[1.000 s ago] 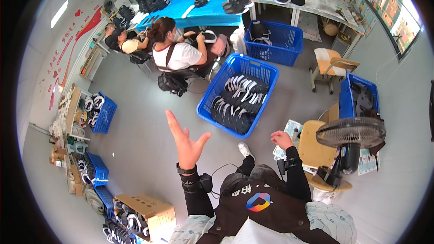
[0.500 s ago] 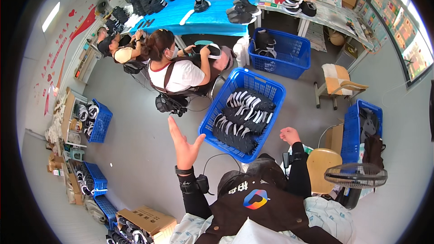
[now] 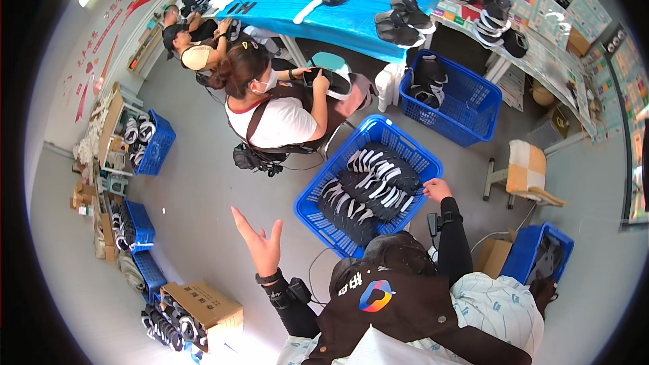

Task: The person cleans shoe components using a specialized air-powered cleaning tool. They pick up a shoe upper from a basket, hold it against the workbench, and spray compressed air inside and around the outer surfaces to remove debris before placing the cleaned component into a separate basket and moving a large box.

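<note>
In front of me a blue plastic basket [image 3: 318,192] stands on the floor. Inside lie rows of black shoes [image 3: 375,182] with white parts, packed tightly side by side. My right hand [image 3: 438,190] is at the basket's right rim, fingers bent and closed against the edge. To the left of the basket, apart from it, my left hand [image 3: 262,242] is raised with the thumb spread from the fingers and holds nothing.
A seated person [image 3: 277,108] works on a dark shoe beyond the basket. Another blue basket [image 3: 449,115] stands behind, below a blue-covered table [image 3: 284,3]. A chair [image 3: 527,169] is at right, a cardboard box [image 3: 203,304] at lower left. More blue baskets line the left wall.
My right hand has come up to the basket's rim from beside it. My left hand has moved slightly left and lower, still spread. The view has shifted and turned.
</note>
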`<move>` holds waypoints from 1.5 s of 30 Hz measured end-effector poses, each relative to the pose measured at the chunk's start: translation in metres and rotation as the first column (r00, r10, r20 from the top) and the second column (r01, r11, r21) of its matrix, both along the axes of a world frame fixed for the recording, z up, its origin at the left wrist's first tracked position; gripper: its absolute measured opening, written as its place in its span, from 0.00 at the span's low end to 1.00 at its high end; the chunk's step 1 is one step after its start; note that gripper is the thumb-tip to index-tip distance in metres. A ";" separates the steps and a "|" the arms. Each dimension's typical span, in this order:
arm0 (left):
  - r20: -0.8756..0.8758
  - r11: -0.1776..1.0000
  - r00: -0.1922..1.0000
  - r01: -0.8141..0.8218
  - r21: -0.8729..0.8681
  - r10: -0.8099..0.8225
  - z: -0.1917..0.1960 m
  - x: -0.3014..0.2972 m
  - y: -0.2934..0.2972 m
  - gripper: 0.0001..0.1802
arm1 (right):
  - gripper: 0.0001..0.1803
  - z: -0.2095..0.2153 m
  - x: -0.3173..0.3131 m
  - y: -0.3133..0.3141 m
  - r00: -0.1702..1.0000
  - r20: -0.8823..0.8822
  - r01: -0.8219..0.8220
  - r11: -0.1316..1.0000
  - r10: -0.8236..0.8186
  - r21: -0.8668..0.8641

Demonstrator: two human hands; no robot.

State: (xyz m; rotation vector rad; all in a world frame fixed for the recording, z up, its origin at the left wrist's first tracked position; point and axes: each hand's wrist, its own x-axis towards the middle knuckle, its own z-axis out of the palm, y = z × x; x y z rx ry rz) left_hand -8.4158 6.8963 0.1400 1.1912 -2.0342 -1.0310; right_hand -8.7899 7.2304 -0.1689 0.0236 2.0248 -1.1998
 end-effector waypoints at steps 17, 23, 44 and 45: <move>0.132 0.997 0.989 0.065 -0.034 -0.060 -0.025 -0.131 0.057 0.57 | 0.11 -0.016 -0.131 0.011 0.979 -0.036 -0.196 0.970 0.203 0.142; -0.675 0.680 0.679 0.352 0.644 0.288 -0.036 -0.149 0.079 0.53 | 0.11 0.013 -0.127 0.051 0.954 -0.107 -0.255 0.946 0.280 0.201; 0.291 0.809 0.916 0.385 -0.445 -0.276 0.141 -0.463 0.230 0.48 | 0.08 -0.031 -0.405 0.108 0.933 -0.039 -0.356 0.934 0.357 0.037; 0.332 0.744 0.934 0.313 -0.590 -0.129 0.113 -0.480 0.224 0.45 | 0.08 -0.032 -0.412 0.127 0.929 -0.032 -0.367 0.929 0.368 0.036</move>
